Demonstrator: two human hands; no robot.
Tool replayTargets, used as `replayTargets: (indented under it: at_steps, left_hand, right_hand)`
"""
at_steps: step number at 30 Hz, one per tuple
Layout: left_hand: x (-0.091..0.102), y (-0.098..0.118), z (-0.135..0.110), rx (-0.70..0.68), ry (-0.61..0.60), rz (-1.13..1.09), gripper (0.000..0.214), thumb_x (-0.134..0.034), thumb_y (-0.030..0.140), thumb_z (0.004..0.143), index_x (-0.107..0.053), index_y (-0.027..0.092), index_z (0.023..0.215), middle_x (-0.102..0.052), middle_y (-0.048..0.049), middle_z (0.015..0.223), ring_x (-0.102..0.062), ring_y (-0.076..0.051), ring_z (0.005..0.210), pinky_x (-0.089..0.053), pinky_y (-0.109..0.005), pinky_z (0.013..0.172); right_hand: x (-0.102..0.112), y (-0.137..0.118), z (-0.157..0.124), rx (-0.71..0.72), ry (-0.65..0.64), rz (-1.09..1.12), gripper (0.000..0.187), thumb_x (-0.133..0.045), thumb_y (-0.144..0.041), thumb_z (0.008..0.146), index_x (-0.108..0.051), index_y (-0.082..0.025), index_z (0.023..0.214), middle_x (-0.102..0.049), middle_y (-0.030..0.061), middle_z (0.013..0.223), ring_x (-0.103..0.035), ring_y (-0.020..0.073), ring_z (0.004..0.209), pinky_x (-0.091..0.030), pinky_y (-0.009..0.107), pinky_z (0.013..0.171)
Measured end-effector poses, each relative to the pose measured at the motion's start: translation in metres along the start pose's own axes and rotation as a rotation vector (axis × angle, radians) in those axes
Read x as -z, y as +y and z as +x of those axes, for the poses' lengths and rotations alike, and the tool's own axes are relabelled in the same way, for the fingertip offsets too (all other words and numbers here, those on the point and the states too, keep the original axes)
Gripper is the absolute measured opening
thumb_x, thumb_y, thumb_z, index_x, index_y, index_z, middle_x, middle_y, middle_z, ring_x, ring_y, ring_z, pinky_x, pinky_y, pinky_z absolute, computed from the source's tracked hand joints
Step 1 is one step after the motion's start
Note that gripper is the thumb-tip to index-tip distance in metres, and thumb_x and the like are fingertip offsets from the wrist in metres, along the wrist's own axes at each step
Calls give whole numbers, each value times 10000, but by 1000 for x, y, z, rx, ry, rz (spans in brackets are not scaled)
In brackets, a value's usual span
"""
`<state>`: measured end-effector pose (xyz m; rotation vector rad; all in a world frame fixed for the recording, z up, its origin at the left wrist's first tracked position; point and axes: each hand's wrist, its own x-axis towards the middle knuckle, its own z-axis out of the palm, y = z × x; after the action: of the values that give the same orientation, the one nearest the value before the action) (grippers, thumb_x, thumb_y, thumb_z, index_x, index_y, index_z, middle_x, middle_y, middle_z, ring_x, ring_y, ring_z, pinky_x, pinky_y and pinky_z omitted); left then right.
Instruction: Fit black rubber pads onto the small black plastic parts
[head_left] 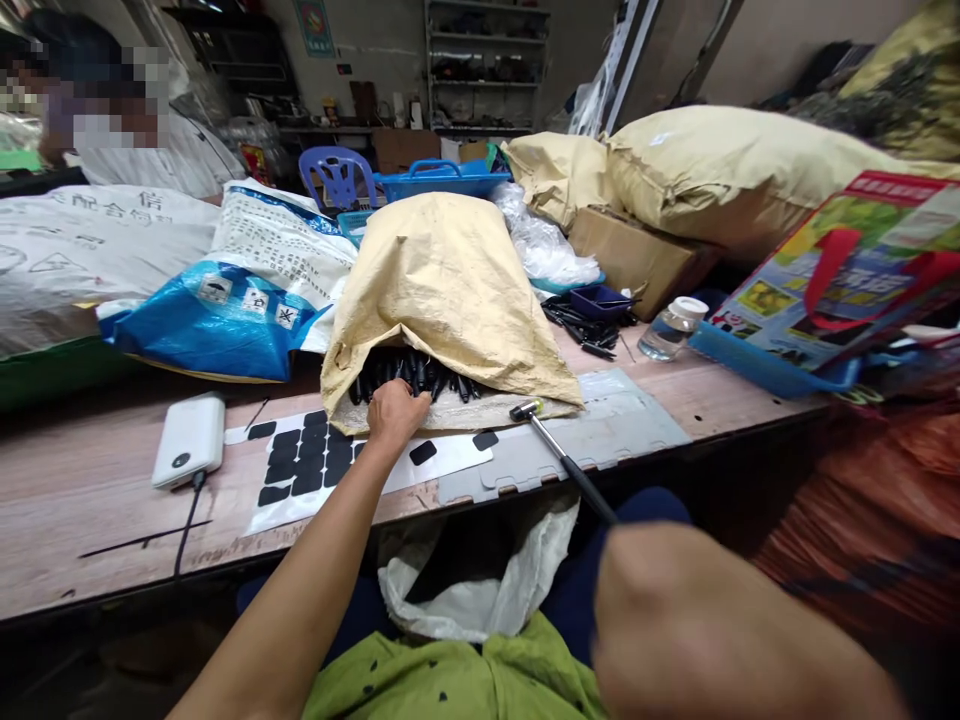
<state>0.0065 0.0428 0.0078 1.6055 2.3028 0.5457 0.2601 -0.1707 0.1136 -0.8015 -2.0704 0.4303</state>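
My left hand (pixel 397 410) reaches to the mouth of a tan woven sack (pixel 457 270) lying on the table. Its fingers are curled at the slender black pieces (pixel 420 372) that show in the opening; what they grip is hidden. In the right foreground my right hand (pixel 660 600), blurred and close to the camera, is closed around the dark handle of a small hammer (pixel 561 452). The hammer's head is over the table edge by the sack's right corner. Under the left wrist lies a white sheet (pixel 457 457) with black rounded-square pads (pixel 307 455).
A white power bank (pixel 190 440) with a cable lies left. A grey plate (pixel 622 415) sits right of the sack, a clear jar (pixel 671 328) beyond. A white open bag (pixel 487 615) hangs below the table edge. Filled sacks (pixel 255 280) surround the table; a person (pixel 97 90) is back left.
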Motion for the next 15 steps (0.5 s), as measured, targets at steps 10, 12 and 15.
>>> replayTargets:
  at_steps: [10, 12, 15]
  left_hand:
    - [11, -46, -44, -402, 54, -188, 197, -674, 284, 796, -717, 205, 971, -704, -50, 915, -660, -221, 839, -460, -306, 733]
    - [6, -46, -56, -573, -34, -244, 176, -677, 260, 817, -710, 214, 984, -687, -32, 901, -641, -205, 857, -459, -303, 765]
    - [-5, -43, -66, -689, -118, -248, 149, -679, 226, 834, -718, 219, 977, -671, -29, 881, -613, -219, 899, -443, -332, 814]
  right_hand:
    - [-42, 153, -28, -636, -39, -769, 325, -654, -343, 899, -687, -177, 1177, -605, 102, 998, -603, 276, 929, -505, 387, 819]
    - [-45, 155, -35, -681, -71, -784, 327, -634, -377, 921, -662, -204, 1198, -588, 93, 1036, -617, 251, 895, -495, 344, 751]
    - [-45, 153, -33, -723, -78, -717, 245, -569, -324, 950, -663, -200, 1140, -594, 90, 1027, -626, 223, 821, -480, 322, 691]
